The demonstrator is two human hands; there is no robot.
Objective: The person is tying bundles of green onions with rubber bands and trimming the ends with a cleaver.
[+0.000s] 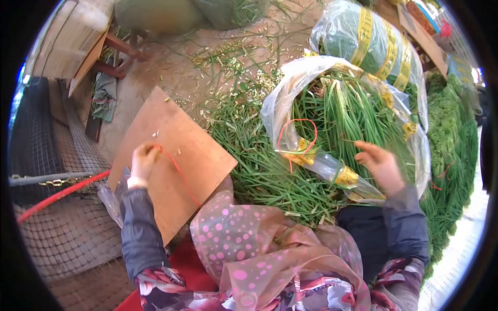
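Two hands show, one in each half of the frame. The left hand [143, 159], left of centre, is clenched around a thin red string [179, 171], which runs from the fist down and to the right across a flat brown board [176, 140]. The board is one smooth, roughly square sheet, tilted so a corner points to the right, with a few pale cuttings scattered on it. The right hand [381, 166], right of centre, is spread with fingers loose, gripping nothing, and hovers over or rests on a clear plastic bag [290, 93]; I cannot tell which.

Two plastic bags are visible. The nearer one, at centre right, lies open and crinkled, filled with long thin green stalks [347, 114], with yellow printed tape on it and a loop of red string lying on its side. The second bag [363, 41], at upper right, is closed, rounded and banded with three yellow strips.

More loose stalks lie heaped between board and bag, and another heap [451, 135] fills the right edge. Green trimmings litter the floor [176, 67] at top centre. Dark netting [67, 228] covers the lower left.
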